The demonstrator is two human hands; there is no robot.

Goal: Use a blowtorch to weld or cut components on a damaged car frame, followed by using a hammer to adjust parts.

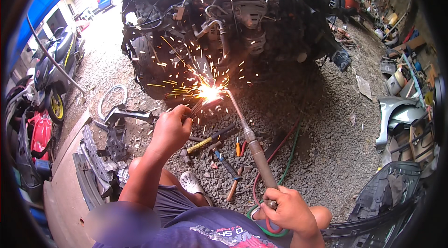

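My right hand [288, 209] was closed around the grip of a long metal cutting torch [254, 147] with red and green hoses [288, 147] trailing from it over the grey gravel ground [322, 131]. Its bent tip met a bright white flame [209, 93] that threw orange sparks against the dark stripped car engine [233, 19]. My left hand [171, 129] was clenched on a dark pair of pliers [196, 107], whose nose reached into the glare just beside the torch tip. Near my knees lay a yellow-handled tool [200, 144], a blue-handled tool [226, 164] and a wooden-handled hammer [234, 186]. A white clog [192, 183] covered my foot.
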